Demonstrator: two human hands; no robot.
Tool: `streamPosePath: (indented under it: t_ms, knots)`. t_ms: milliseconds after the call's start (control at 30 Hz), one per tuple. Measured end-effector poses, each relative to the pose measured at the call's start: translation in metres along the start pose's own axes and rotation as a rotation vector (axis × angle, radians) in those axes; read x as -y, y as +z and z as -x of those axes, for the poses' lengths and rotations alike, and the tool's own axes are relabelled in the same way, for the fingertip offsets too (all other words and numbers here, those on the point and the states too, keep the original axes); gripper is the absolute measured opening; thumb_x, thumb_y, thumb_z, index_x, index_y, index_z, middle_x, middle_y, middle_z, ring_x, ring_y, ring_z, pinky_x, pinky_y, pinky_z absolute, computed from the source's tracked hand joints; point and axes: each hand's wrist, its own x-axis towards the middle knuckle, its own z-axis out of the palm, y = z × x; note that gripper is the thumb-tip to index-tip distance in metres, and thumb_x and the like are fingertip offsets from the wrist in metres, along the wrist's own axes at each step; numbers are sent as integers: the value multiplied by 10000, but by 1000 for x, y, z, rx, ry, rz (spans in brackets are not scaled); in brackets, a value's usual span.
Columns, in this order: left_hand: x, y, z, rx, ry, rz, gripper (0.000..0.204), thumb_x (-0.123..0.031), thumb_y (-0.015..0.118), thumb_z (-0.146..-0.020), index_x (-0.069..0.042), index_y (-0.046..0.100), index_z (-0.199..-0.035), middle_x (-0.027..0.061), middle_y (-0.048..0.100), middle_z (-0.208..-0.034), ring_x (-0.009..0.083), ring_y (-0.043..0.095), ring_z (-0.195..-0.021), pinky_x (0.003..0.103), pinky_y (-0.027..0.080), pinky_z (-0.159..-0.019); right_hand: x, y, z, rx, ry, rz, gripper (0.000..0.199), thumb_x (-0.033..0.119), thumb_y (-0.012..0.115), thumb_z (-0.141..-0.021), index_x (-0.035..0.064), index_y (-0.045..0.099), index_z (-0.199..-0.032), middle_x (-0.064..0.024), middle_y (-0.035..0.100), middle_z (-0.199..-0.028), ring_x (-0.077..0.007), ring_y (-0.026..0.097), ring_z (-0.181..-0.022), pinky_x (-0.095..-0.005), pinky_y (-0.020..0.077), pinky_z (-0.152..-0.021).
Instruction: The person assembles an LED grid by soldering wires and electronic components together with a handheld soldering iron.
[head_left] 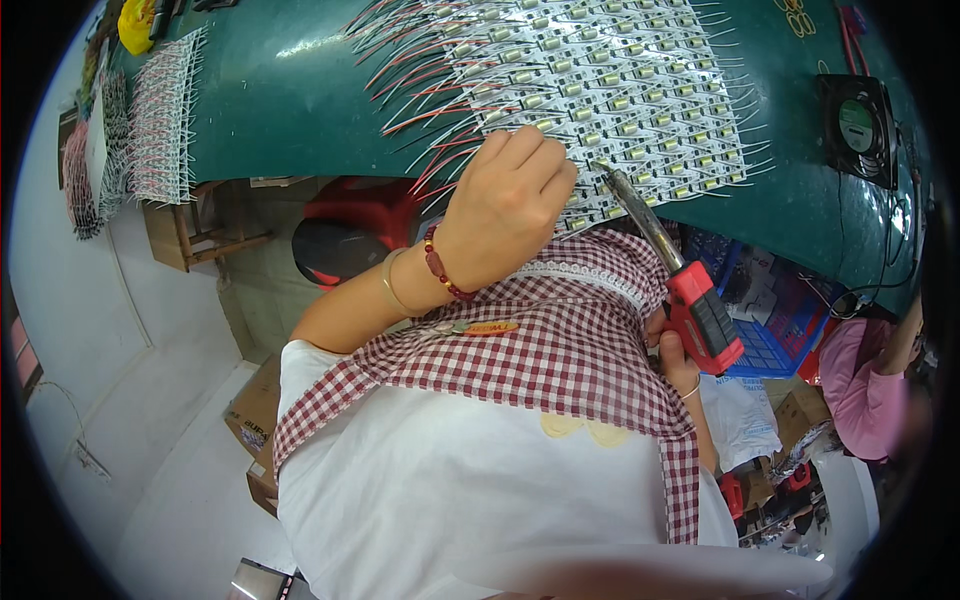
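Note:
My left hand point(505, 205) rests with curled fingers on the near edge of a sheet of small white LED modules point(600, 90) with red and white wire leads, laid on a green work table point(290, 90). It wears a red bead bracelet and a thin bangle. My right hand point(678, 362) grips the red handle of a soldering iron point(680, 285). The iron's metal tip touches the modules just right of my left hand. A red-and-white checked apron covers my front.
More bundles of wired modules point(160, 120) lie at the table's left end. A small black fan point(857, 125) sits at the right. A red stool point(350, 225) and cardboard boxes point(255, 420) stand below. A blue crate point(770, 320) and a person in pink point(875, 385) are at the right.

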Motion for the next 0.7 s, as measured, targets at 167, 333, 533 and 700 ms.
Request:
streamPosePath:
  t_ms: [167, 333, 533, 700]
  knots:
    - [3, -7, -3, -3, -44, 57, 193, 26, 612, -649, -20, 624, -837, 66, 482, -753, 240, 488, -736, 349, 405, -651, 21, 13, -6, -67, 38, -155, 385, 350, 642, -849, -11, 609, -982, -27, 579, -738, -143, 558, -678, -269, 460, -643]
    - [12, -29, 3, -17, -141, 107, 168, 56, 618, -685, -31, 636, -827, 87, 476, -708, 267, 483, -689, 337, 412, -610, 17, 9, -15, -55, -60, -189, 584, 402, 627, -861, -20, 438, -1217, -72, 557, -735, -126, 485, -551, -266, 417, -529]
    - [44, -58, 14, -15, -649, 612, 120, -1, 621, -832, 13, 692, -928, 8, 583, -788, 68, 485, -713, 222, 391, -638, 24, 11, -23, -117, -66, -258, 558, 409, 638, -853, -13, 455, -1170, -65, 554, -731, -118, 474, -536, -265, 423, -521]
    - [52, -62, 21, -115, -761, 813, 165, -21, 601, -863, 21, 677, -1003, -21, 544, -811, 38, 438, -731, 173, 339, -628, 27, 15, -28, -127, -77, -293, 584, 417, 643, -849, -16, 437, -1184, -51, 523, -715, -112, 458, -532, -273, 431, -533]
